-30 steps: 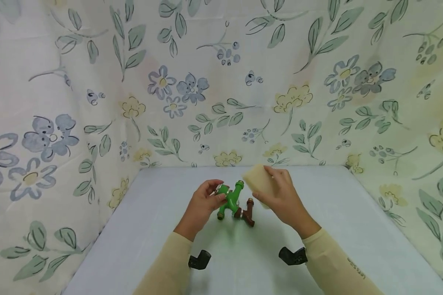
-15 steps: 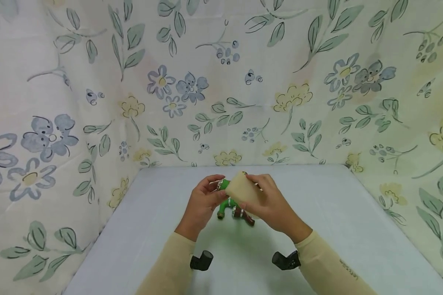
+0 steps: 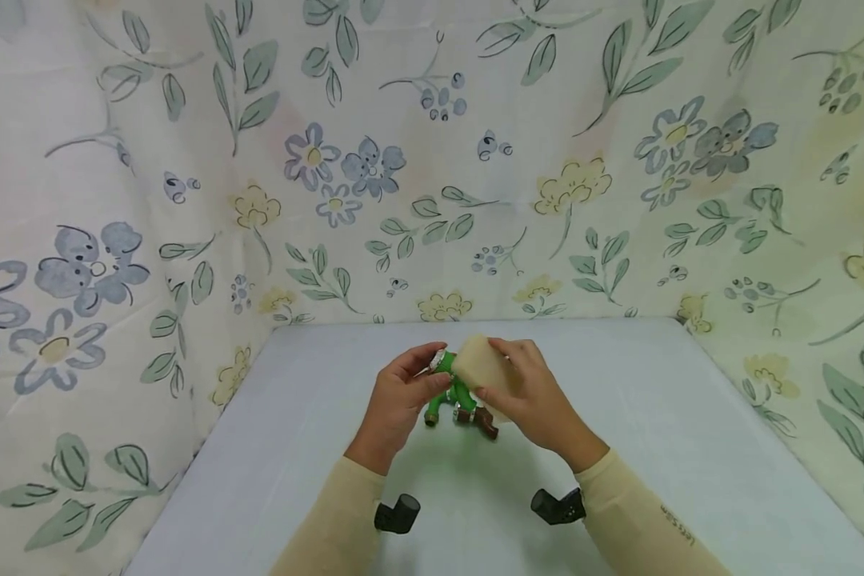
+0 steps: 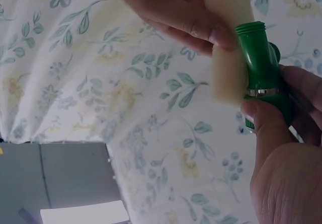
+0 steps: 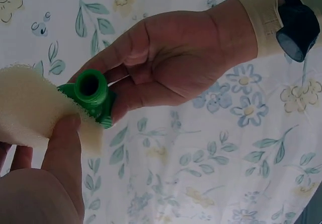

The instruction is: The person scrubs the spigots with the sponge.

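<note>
My left hand [image 3: 392,404] grips a green plastic tap [image 4: 259,58] between thumb and fingers, slightly left of my right hand [image 3: 540,404]. A silver band rings the tap, and its threaded mouth points up in the left wrist view. A cream sponge [image 3: 482,372] is pinched by the right hand. In the right wrist view the sponge lies against the tap's side and hides part of it. Below the hands, a brown tap [image 3: 487,424] and a green piece with a brass end [image 3: 431,418] show. Whether these are joined to the held tap I cannot tell.
A pale table [image 3: 317,384] lies under the hands. Behind it hangs a floral cloth [image 3: 432,160]. Black wrist cameras [image 3: 398,514] are fixed at both sleeves.
The sponge came left with my right hand onto the green tap, then shifted slightly over it. My left hand has kept its grip, and the tap has tilted a little.
</note>
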`<move>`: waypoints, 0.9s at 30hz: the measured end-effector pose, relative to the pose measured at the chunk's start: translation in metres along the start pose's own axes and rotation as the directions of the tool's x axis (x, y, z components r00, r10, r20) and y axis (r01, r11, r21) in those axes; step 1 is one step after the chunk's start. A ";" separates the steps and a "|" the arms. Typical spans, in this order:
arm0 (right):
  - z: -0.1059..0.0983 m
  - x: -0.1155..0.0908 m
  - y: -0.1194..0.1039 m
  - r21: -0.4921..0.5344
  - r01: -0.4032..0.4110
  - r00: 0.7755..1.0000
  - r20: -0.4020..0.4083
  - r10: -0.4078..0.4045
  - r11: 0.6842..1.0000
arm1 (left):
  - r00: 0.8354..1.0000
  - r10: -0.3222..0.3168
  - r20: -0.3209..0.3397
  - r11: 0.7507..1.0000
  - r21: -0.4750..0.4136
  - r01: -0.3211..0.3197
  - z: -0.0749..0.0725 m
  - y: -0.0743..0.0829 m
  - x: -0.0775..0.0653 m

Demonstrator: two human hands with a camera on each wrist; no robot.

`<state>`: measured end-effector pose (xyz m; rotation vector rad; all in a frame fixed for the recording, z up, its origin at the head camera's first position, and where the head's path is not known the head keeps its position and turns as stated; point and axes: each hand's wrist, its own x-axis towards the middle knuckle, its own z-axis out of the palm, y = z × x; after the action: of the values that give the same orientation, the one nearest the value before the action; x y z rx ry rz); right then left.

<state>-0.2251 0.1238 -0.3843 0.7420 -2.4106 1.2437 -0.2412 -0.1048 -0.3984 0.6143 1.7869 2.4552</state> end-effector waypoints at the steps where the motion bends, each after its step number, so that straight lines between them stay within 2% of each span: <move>1: -0.001 0.001 0.003 -0.019 -0.012 1.000 -0.014 0.012 1.000 | 1.000 0.003 0.007 1.000 0.008 -0.003 0.000 0.000 0.000; 7: -0.009 0.005 0.012 -0.037 -0.110 0.990 -0.093 0.107 0.993 | 0.999 0.008 0.033 0.999 0.042 -0.010 0.002 0.003 0.001; 11: -0.007 0.004 0.014 0.001 -0.143 0.986 -0.089 0.143 0.990 | 1.000 -0.008 0.025 0.999 0.037 0.008 0.002 0.003 0.001; 15: -0.001 0.000 0.013 0.017 -0.157 0.984 -0.080 0.158 0.987 | 0.999 -0.038 -0.010 0.999 0.030 0.038 0.003 0.000 0.001; 18: 0.004 -0.004 0.010 0.026 -0.138 0.988 -0.066 0.140 0.990 | 0.999 -0.044 -0.024 0.998 0.044 0.045 0.003 -0.003 0.002; 24: 0.011 -0.010 -0.002 0.131 -0.024 0.999 0.045 0.019 0.991 | 0.998 -0.032 -0.051 0.996 0.078 0.036 0.003 -0.010 0.005; 27: 0.012 -0.010 -0.006 0.159 0.004 0.998 0.063 -0.014 0.987 | 0.997 -0.027 -0.072 0.994 0.103 0.034 0.003 -0.011 0.007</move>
<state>-0.2139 0.1140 -0.3928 0.8486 -2.3752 1.4430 -0.2488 -0.0964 -0.4060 0.5093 1.9454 2.4054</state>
